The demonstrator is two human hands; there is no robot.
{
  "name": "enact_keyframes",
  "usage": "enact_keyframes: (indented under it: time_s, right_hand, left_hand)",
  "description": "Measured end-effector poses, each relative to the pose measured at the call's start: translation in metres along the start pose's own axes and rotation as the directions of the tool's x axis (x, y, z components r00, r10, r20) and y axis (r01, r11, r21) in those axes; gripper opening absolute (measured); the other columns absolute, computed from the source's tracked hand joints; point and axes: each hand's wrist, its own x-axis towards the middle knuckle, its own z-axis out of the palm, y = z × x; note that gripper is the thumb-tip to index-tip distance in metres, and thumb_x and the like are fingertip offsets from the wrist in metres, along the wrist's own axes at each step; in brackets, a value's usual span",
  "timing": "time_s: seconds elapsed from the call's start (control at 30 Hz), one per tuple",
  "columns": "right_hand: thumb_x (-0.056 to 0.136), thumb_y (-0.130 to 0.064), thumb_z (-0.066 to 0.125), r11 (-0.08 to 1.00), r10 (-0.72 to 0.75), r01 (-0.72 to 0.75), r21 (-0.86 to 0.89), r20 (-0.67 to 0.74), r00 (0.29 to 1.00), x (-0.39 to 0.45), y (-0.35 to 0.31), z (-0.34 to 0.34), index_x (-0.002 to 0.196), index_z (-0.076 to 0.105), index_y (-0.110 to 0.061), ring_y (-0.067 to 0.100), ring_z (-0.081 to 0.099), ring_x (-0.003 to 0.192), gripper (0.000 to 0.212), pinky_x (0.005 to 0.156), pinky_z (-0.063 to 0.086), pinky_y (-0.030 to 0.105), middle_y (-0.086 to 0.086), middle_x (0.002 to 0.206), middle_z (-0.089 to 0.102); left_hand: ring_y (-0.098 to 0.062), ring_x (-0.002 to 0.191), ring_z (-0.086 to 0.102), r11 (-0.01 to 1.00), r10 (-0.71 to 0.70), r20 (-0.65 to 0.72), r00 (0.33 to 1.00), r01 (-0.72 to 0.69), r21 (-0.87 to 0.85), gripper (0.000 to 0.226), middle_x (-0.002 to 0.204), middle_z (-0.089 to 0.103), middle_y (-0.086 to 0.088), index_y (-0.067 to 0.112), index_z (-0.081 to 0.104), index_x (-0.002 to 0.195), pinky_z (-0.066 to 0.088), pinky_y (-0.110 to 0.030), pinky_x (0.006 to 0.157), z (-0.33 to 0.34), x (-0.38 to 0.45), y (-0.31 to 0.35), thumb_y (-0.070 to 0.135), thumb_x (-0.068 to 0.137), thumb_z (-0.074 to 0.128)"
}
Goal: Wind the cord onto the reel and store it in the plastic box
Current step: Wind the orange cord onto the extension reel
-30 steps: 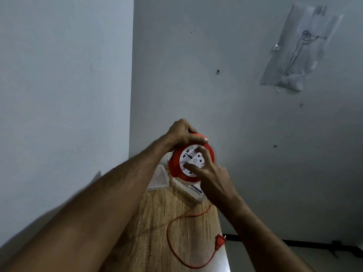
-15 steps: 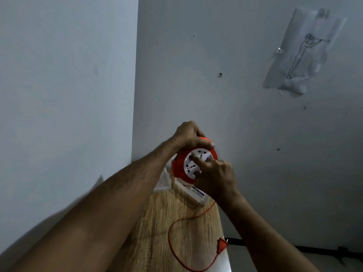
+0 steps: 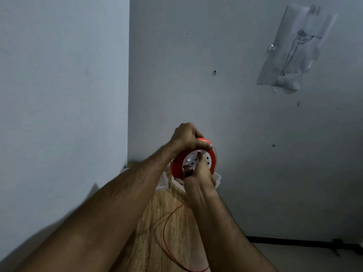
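Observation:
An orange reel [image 3: 176, 167] with a white socket face [image 3: 208, 160] is held up above the far end of a wooden table [image 3: 153, 232]. My left hand [image 3: 186, 137] grips its top rim. My right hand [image 3: 198, 173] presses fingers on the white face, covering part of it. A thin orange cord [image 3: 167, 238] loops down over the table from under my right hand; its plug is out of view. A clear plastic box [image 3: 217, 178] lies behind the reel, mostly hidden by my hands.
A clear plastic lid [image 3: 163, 182] lies on the table to the left of the box. The narrow table sits in a wall corner. A paper drawing [image 3: 294, 50] is taped on the right wall. A dark baseboard [image 3: 294, 241] runs along the floor.
My right hand has swung round the white face from its upper right down to its lower left, turning it. The cord loop has drawn in, and the plug has left the view.

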Motion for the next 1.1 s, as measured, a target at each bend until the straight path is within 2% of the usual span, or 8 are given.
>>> enact_keyframes:
  time_s: [0.17,0.23,0.3,0.37,0.4,0.53,0.93,1.1]
  right_hand:
    - [0.087,-0.032,0.079,0.99,-0.002,0.025,-0.142,0.157,0.988,-0.01,-0.014,-0.014,0.122,0.047,-0.013,0.025,0.072,0.079,0.051,0.065,0.062,0.038,0.017,0.113,0.067]
    - [0.092,-0.029,0.074,0.844,-0.309,0.394,-0.365,0.269,0.912,-0.009,-0.013,-0.023,0.111,0.055,-0.011,0.021,0.076,0.081,0.032,0.067,0.064,0.037,0.011,0.102,0.073]
    - [0.093,-0.023,0.073,0.192,-0.673,0.866,-0.462,0.58,0.459,-0.001,-0.017,-0.037,0.113,0.063,-0.014,0.016,0.076,0.082,0.025,0.066,0.062,0.025,0.007,0.104,0.075]
    - [0.086,-0.011,0.077,-0.505,-0.444,0.841,-0.197,0.894,-0.058,0.012,-0.027,-0.051,0.114,0.068,-0.013,0.02,0.073,0.077,0.029,0.062,0.055,0.018,0.012,0.119,0.07]
    - [0.081,-0.008,0.08,-0.671,-0.25,0.739,-0.063,0.957,-0.146,0.018,-0.03,-0.056,0.115,0.069,-0.014,0.023,0.072,0.073,0.036,0.059,0.055,0.021,0.016,0.128,0.064]
    - [0.08,-0.01,0.081,-0.794,-0.013,0.608,-0.025,1.0,0.025,0.027,-0.045,-0.063,0.137,0.061,-0.027,0.03,0.073,0.082,0.062,0.058,0.061,0.032,0.023,0.153,0.039]
    - [0.08,-0.031,0.084,-0.925,0.228,0.279,0.257,0.965,-0.133,0.04,-0.06,-0.053,0.139,0.058,-0.021,0.03,0.073,0.062,0.065,0.055,0.063,0.041,0.036,0.134,0.057]
    - [0.079,-0.042,0.081,-0.897,0.056,0.422,0.128,0.982,-0.179,0.042,-0.054,-0.045,0.138,0.058,-0.018,0.027,0.071,0.06,0.068,0.055,0.058,0.033,0.021,0.095,0.074]
  left_hand:
    - [-0.007,0.073,0.077,0.996,-0.049,0.031,0.998,0.052,-0.079,0.036,0.08,0.081,0.007,0.023,0.086,0.085,0.066,-0.04,0.077,-0.013,0.003,-0.007,0.054,0.067,0.091]
    - [-0.01,0.073,0.078,0.986,-0.085,0.02,0.996,0.087,-0.14,0.035,0.08,0.082,0.005,0.021,0.086,0.086,0.066,-0.042,0.078,-0.014,0.002,-0.012,0.05,0.068,0.092]
    - [-0.013,0.074,0.079,0.977,-0.11,0.023,0.994,0.113,-0.184,0.035,0.082,0.082,0.003,0.018,0.086,0.089,0.067,-0.043,0.079,-0.016,0.002,-0.016,0.046,0.07,0.092]
    - [-0.013,0.076,0.079,0.976,-0.108,0.036,0.993,0.113,-0.186,0.036,0.086,0.082,0.001,0.017,0.086,0.092,0.067,-0.042,0.08,-0.018,0.001,-0.016,0.045,0.071,0.092]
    - [-0.012,0.077,0.078,0.976,-0.107,0.041,0.993,0.113,-0.185,0.036,0.087,0.082,0.001,0.017,0.086,0.092,0.067,-0.042,0.08,-0.019,0.001,-0.015,0.045,0.07,0.092]
    - [-0.015,0.077,0.079,0.971,-0.112,0.072,0.991,0.125,-0.202,0.036,0.085,0.082,0.0,0.015,0.086,0.09,0.066,-0.043,0.081,-0.018,0.001,-0.013,0.044,0.07,0.093]
    - [-0.016,0.074,0.079,0.986,-0.1,0.116,0.988,0.114,-0.122,0.038,0.083,0.082,0.001,0.015,0.086,0.088,0.067,-0.041,0.078,-0.018,0.0,-0.01,0.049,0.071,0.091]
    - [-0.011,0.073,0.078,0.992,-0.095,0.056,0.994,0.1,-0.078,0.038,0.082,0.082,0.004,0.019,0.086,0.088,0.067,-0.037,0.076,-0.013,-0.002,-0.008,0.052,0.069,0.091]
